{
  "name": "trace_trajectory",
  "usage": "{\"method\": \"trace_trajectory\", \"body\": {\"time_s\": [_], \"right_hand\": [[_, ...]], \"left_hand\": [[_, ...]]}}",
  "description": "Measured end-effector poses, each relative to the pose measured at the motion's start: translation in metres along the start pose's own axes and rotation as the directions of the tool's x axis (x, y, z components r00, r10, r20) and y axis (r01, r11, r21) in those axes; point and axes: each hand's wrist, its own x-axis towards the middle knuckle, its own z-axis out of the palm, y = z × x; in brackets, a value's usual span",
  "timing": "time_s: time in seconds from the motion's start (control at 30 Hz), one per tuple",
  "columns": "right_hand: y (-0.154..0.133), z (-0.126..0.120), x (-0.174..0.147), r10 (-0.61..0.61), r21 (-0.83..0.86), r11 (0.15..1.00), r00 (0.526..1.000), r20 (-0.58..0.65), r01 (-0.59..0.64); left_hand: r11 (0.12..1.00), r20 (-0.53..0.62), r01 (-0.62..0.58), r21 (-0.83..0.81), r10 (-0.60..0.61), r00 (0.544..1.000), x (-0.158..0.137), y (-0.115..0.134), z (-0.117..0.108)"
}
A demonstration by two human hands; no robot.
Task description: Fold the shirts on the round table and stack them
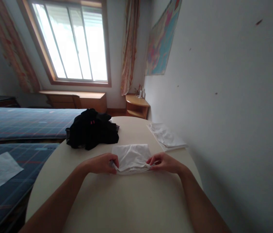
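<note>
- White, soft fabric, folded into a small flat rectangle with a rumpled near edge, lies at the centre of the clock [132, 155], twelve pointing away from the wearer.
- At about eight o'clock, the bare left hand [106, 163] curls inward, thumb and fingers pinching the cloth's near-left corner; at about four, the bare right hand [164, 162] pinches the near-right corner. Gripping opposite ends seems to keep the near edge straight and stretched between them.
- Beneath spreads a round, cream-coloured, smooth-topped table [117, 200]; its surface runs from the cloth toward six o'clock, giving both forearms room to draw back.
- At two o'clock, near the right hand, a second white, flat-folded fabric piece [166, 136] reaches the table's rim, perhaps set there to stay apart from the working spot. Whether it overhangs is unclear.
- At ten o'clock sits a heaped pile of black clothing [91, 129], close to the left rim, which limits reaching that way.
- Farther out at nine, blue plaid mattresses [29, 123] stand beyond the table's edge; at three, a pale painted wall [235, 129] bounds sideways movement.
</note>
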Motion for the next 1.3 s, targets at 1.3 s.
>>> {"method": "trace_trajectory", "body": {"time_s": [1.3], "right_hand": [[0.035, -0.005, 0.038, -0.217, -0.07, 0.976, 0.926, -0.309, 0.205]], "left_hand": [[0.779, -0.472, -0.151, -0.609, -0.203, 0.858, 0.045, -0.046, 0.018]]}}
